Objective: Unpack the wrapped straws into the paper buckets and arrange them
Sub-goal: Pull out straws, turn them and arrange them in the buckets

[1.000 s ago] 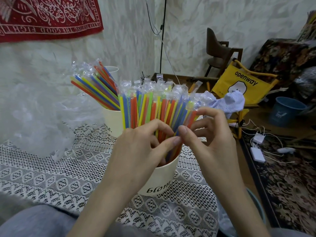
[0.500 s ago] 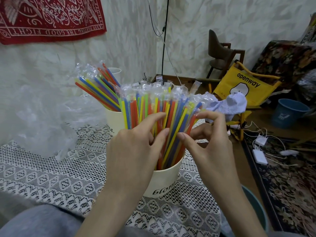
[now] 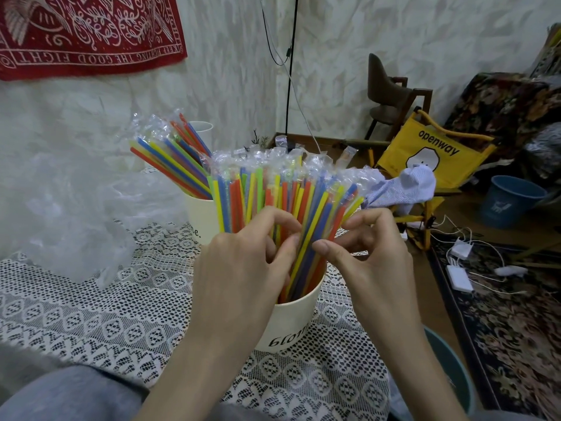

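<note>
Head view looks down on a desk (image 3: 91,323) covered with a white lace cloth, where a cream paper bucket with dark lettering (image 3: 291,326) stands close in front of the person. A dense bunch of plastic-wrapped straws in red, yellow, blue, green and orange (image 3: 273,189) stands in this bucket, fanning outward at the top, their clear wrapper ends crinkled above the coloured tips.

Left hand (image 3: 243,268) has its fingers curled into the near side of the bunch, thumb and forefinger pinching around a few straws just above the rim. Right hand (image 3: 364,256) meets it from the right, thumb pressed against the straws and fingers curled behind them, so both hands hold parts of the same bunch.

Behind and to the left, a second cream paper bucket (image 3: 202,220) stands on the desk, touching or nearly touching the first, with its own wrapped straws (image 3: 170,153) leaning to the left. A heap of crumpled clear plastic (image 3: 69,214) lies at the desk's left side against the wall. A yellow fabric chair printed "openway" (image 3: 437,153) and a blue pail (image 3: 513,202) stand on the floor to the right.
</note>
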